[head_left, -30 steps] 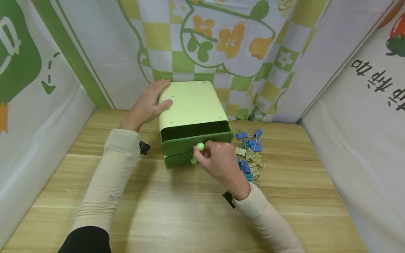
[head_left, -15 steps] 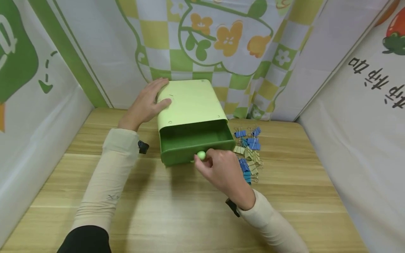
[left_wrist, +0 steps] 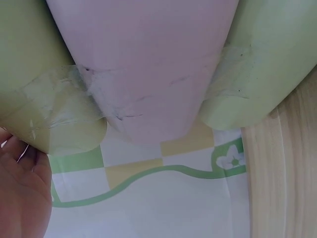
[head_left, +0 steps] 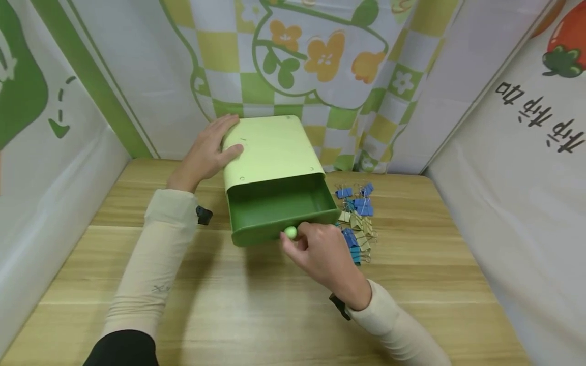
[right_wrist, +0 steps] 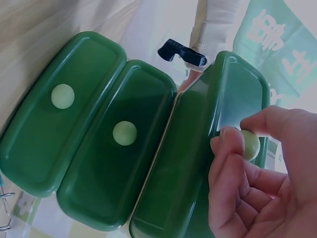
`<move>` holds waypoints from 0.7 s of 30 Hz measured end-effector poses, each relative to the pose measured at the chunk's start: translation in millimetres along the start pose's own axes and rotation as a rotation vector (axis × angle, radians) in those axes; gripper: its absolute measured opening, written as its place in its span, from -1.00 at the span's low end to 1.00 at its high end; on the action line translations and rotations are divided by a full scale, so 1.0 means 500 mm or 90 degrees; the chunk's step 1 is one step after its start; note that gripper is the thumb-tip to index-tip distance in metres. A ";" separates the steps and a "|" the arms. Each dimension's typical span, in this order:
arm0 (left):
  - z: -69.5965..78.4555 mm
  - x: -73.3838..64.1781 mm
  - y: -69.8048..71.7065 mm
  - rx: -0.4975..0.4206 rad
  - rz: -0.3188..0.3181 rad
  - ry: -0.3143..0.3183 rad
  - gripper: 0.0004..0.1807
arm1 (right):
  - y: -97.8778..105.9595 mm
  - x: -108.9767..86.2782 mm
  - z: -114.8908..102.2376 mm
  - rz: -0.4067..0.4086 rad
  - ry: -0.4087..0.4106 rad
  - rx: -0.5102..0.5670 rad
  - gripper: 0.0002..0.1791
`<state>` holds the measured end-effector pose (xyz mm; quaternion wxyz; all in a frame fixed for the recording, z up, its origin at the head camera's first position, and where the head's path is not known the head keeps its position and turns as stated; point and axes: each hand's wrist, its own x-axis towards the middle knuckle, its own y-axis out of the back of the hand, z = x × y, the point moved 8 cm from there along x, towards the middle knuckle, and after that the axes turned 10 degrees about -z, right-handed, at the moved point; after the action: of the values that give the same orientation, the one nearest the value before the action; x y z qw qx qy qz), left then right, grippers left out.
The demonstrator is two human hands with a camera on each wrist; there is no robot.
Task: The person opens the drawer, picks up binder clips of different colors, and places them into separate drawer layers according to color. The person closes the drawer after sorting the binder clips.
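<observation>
A small cabinet with a pale green top [head_left: 272, 147] stands at the back of the wooden table. Its green top drawer [head_left: 279, 206] is pulled well out and nothing shows inside. My right hand [head_left: 322, 254] pinches that drawer's round light-green knob [right_wrist: 251, 145] between thumb and fingers. My left hand [head_left: 203, 152] rests on the cabinet's left side, thumb lying over the top edge. From the left wrist, fingers of this hand [left_wrist: 22, 191] touch the green and pink side of the cabinet [left_wrist: 148, 59]. In the right wrist view, the middle drawer [right_wrist: 116, 163] and bottom drawer [right_wrist: 64, 134] are closed.
Several blue, teal and yellow-green binder clips [head_left: 357, 218] lie in a loose group right of the cabinet. A checked, flower-printed curtain [head_left: 316, 61] hangs close behind. Printed white walls [head_left: 508, 193] border the table [head_left: 256, 315] on both sides.
My right hand has drawn the top drawer forward, from a narrow gap to a wide opening, keeping its pinch on the knob. The left hand has stayed on the cabinet.
</observation>
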<state>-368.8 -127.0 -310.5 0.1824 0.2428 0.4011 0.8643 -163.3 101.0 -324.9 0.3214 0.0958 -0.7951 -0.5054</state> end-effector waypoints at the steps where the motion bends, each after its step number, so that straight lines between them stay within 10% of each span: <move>1: 0.000 0.000 0.000 -0.001 0.002 -0.001 -0.16 | -0.001 -0.001 0.001 -0.008 0.002 0.005 -0.52; 9: 0.005 -0.005 -0.002 0.004 0.015 -0.012 -0.16 | -0.004 -0.024 0.055 -0.154 -0.033 0.136 -0.84; 21: 0.020 -0.039 0.005 0.011 0.039 0.022 -0.13 | 0.051 -0.059 0.199 -0.217 -0.223 0.101 -0.88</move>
<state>-347.4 -132.6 -308.2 0.1472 0.2416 0.4039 0.8699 -196.4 201.0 -343.0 0.0805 0.1644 -0.8482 -0.4971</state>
